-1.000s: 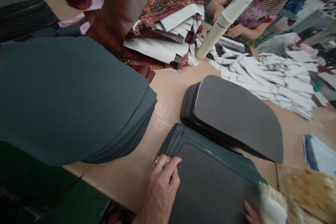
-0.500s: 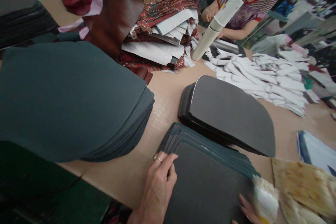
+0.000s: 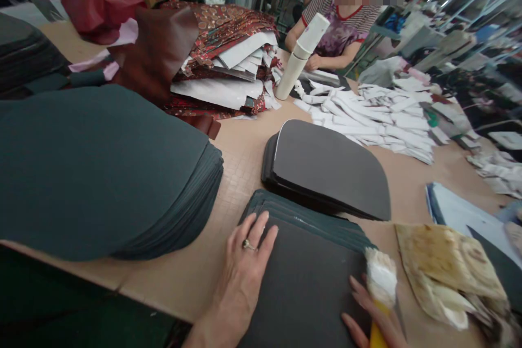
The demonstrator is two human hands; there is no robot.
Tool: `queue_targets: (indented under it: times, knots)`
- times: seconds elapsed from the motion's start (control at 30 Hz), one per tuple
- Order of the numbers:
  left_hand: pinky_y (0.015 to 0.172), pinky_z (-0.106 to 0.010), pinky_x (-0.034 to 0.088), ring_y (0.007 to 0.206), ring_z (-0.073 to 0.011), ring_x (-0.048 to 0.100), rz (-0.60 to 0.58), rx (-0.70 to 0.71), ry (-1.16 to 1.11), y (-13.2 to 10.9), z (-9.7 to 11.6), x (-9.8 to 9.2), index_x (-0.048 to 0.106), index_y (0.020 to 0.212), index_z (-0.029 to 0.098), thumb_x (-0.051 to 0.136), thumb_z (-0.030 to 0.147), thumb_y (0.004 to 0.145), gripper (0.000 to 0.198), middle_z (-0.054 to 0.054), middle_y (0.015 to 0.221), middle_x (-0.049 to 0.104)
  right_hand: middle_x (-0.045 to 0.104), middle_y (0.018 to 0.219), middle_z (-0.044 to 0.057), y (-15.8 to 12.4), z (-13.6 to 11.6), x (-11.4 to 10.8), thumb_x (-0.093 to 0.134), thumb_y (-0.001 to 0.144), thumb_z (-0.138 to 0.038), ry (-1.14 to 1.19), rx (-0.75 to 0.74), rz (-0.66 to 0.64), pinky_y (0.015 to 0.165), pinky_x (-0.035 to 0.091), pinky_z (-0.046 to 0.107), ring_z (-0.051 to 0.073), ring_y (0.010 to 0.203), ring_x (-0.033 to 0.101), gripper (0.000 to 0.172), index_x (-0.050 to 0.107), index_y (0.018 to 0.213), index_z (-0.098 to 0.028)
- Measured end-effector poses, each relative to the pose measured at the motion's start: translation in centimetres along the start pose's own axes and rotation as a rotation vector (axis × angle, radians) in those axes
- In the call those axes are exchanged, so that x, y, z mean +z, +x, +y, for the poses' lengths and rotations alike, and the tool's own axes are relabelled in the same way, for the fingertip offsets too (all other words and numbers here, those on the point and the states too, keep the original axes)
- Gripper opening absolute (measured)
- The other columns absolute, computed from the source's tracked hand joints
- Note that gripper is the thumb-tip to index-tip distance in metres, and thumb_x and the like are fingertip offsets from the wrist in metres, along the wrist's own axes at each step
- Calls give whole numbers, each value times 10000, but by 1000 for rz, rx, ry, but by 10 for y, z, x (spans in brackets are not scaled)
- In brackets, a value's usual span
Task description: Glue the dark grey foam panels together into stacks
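A dark grey sheet (image 3: 305, 283) lies uppermost on a fanned stack (image 3: 305, 217) near the worktop's (image 3: 240, 147) near edge. Its upper left corner is pressed by the left hand (image 3: 247, 261), which is open with the fingers spread and nothing grasped. A yellow-handled brush (image 3: 382, 285) is gripped in the right hand (image 3: 371, 310), with pale bristles upward at the sheet's right side; some fingers are rested on the sheet.

Progress can be judged only in part. The fanning appears done: narrow bluish-green strips are left exposed along the far side, though whether they are wet or dry cannot be told. A dark stack (image 3: 332, 168) just beyond and a large bluish-green stack (image 3: 101, 168), reaching over the near edge at the left, are touched by neither hand; how many sheets are left cannot be counted.

A stained cloth (image 3: 444, 255) is set to the right of the brush. Toward the far edge, white strips (image 3: 375, 119), a pale tube (image 3: 302, 57) and a patterned pile (image 3: 240, 27) are placed, with a person (image 3: 342, 27) seen beyond.
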State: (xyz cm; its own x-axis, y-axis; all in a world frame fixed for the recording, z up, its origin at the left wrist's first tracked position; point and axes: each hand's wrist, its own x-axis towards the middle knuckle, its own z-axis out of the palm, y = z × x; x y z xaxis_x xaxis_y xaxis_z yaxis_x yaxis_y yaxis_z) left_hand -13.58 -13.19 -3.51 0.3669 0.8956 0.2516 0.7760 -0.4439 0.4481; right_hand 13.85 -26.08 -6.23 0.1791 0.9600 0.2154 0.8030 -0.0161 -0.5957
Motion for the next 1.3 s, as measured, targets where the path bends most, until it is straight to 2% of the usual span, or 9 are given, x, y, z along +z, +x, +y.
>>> queue_targets:
  times: [0.1,0.23,0.37,0.5,0.63,0.8,0.97,1.07,1.3]
  knots:
    - [1061,-450,297,1318,-218,320,-130,181,59,2,5,4,469,1256,256,375,-25,800,543,-26,1360,478,654,1085,78,1,-6,-8,644,744,-324,40,-20,-13,737,579,325,256,1000,623,316,633,1056,-278]
    - [1043,-459,326,1291,-240,371,-155,236,132,5,8,6,511,1200,239,417,5,812,463,-64,1343,494,636,1123,89,7,-13,-5,663,728,-280,-9,-113,4,774,569,337,254,1025,613,336,613,1059,-250]
    - [1002,-469,370,1279,-286,383,-134,255,168,8,10,7,526,1164,227,450,8,807,426,-147,1346,469,602,1176,97,34,-38,21,639,752,-214,-67,-216,138,819,542,405,259,1072,582,320,573,1065,-238]
    - [992,-483,373,1284,-319,364,-197,249,173,16,14,2,553,1121,212,453,11,799,393,-177,1366,436,587,1203,102,73,-73,49,578,805,-148,-71,-313,65,879,480,469,259,1135,524,287,528,1072,-240]
    - [948,-516,390,1265,-352,386,-326,193,169,28,22,-11,555,1135,198,458,28,773,411,-196,1365,430,615,1155,86,92,-85,63,555,826,-166,-79,-335,-11,839,481,437,240,1037,562,240,528,1051,-244]
    - [938,-536,367,1276,-380,354,-451,169,156,36,25,-22,527,1171,184,525,76,718,465,-215,1382,400,602,1173,77,90,-79,64,561,823,-168,-63,-331,-54,840,477,416,237,1053,540,262,519,1067,-251]
    - [981,-541,323,1306,-382,296,-468,153,140,33,21,-17,342,1354,193,559,58,646,753,-211,1419,345,603,1163,70,91,-83,62,535,834,-148,-85,-365,-107,871,458,418,229,1057,528,279,514,1096,-242]
    - [1009,-523,313,1323,-359,272,-527,131,188,33,22,-14,301,1378,135,510,60,676,736,-193,1443,310,582,1202,78,90,-82,60,525,847,-168,-114,-372,-125,897,449,420,227,1079,516,300,500,1140,-229]
    - [1020,-484,335,1323,-319,285,-493,124,312,31,29,-4,361,1352,99,323,-25,750,616,-166,1439,309,575,1190,130,53,-10,20,540,851,-304,-269,-196,114,853,484,429,255,1060,545,377,490,1205,-187]
